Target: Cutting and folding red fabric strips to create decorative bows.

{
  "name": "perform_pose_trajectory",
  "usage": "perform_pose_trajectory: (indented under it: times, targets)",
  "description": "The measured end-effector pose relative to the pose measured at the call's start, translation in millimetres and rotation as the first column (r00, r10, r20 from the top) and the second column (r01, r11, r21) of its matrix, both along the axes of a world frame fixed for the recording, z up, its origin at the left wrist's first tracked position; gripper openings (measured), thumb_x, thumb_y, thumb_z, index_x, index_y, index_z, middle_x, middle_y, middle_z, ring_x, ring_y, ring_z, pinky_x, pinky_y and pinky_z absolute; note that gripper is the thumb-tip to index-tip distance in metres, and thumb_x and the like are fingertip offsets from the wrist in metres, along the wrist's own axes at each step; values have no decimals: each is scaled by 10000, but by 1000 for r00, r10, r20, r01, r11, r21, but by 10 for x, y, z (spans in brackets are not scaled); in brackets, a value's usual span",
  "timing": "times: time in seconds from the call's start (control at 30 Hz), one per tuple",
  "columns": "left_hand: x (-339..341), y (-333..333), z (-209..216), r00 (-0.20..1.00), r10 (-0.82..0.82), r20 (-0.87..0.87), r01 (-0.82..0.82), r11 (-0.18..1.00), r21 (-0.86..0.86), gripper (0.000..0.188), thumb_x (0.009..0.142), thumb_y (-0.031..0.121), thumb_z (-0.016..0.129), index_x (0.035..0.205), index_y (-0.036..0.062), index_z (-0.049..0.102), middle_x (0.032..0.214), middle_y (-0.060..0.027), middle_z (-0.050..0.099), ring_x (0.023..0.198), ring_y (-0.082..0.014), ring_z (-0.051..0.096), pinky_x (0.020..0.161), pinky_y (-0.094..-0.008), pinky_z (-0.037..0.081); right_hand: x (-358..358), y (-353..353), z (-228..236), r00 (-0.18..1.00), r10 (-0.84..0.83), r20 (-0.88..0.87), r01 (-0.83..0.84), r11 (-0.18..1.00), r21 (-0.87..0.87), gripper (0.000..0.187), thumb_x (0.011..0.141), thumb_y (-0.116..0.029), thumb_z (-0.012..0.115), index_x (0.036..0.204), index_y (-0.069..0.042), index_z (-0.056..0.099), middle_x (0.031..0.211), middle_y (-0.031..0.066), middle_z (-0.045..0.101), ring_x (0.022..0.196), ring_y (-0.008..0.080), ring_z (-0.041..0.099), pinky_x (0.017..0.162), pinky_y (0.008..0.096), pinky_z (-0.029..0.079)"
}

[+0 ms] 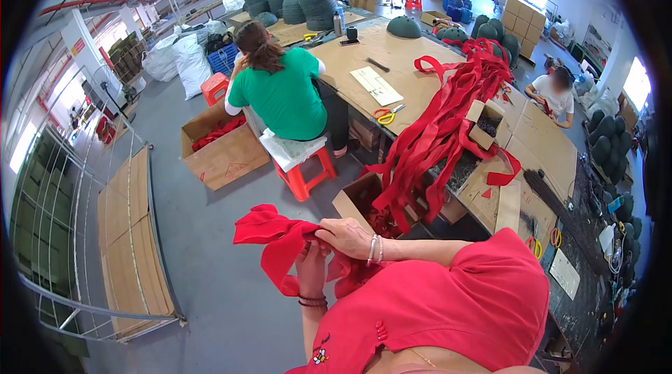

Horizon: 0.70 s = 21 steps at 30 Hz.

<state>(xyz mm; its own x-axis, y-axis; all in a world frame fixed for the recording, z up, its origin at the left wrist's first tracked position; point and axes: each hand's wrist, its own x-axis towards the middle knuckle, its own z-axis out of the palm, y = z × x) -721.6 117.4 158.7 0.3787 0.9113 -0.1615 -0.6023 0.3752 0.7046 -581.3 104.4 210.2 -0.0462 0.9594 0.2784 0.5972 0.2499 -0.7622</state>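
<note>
A folded red cloth strip (280, 251), shaped in broad bow-like loops, is held up in front of my red shirt. My right hand (344, 237), with pale bracelets at the wrist, is closed on its gathered middle from above. Just below, my left hand (311, 265), with a dark beaded bracelet, grips the same gathered part, thumb up near the right fingers. Loops of cloth stick out to the left and hang down. More red cloth shows behind the left hand, against my shirt. The fingertips are partly hidden in the folds.
Long red strips (437, 122) drape over the table (364, 55) toward an open carton (353, 202). A small box (483, 137) stands among them. Yellow-handled scissors (388, 115) lie nearby. A person in green (283, 90) sits ahead beside a carton (234, 157). A wire cage trolley (150, 234) stands left.
</note>
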Motion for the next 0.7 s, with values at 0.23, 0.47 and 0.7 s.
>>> perform_pose_trajectory:
  times: [0.23, 0.47, 0.7]
  targets:
    - [-409, -77, -4, 997, 38, 63, -43, 996, 84, 83, 926, 76, 531, 984, 50, 586, 796, -6, 595, 688, -96, 508, 665, -252, 425, -384, -32, 11, 996, 84, 5, -84, 995, 58, 247, 914, -255, 488, 831, -23, 515, 729, 186, 552, 736, 385, 559, 647, 446, 426]
    - [-349, -47, -44, 996, -79, 41, 77, 996, 48, 83, 914, 66, 540, 983, 41, 578, 806, -20, 576, 701, -106, 513, 651, -256, 421, -367, -179, -44, 991, -127, -46, 124, 991, -53, 270, 912, -268, 488, 828, -15, 532, 749, 208, 587, 753, 398, 575, 640, 457, 443]
    - [-82, -2, 48, 945, -297, 134, 293, 955, 54, 54, 930, 63, 507, 957, 54, 552, 792, -7, 533, 697, -107, 477, 659, -258, 405, -120, -353, -7, 975, -216, 44, 205, 962, 180, 199, 893, -205, 540, 824, -19, 523, 736, 193, 552, 707, 380, 564, 606, 423, 444]
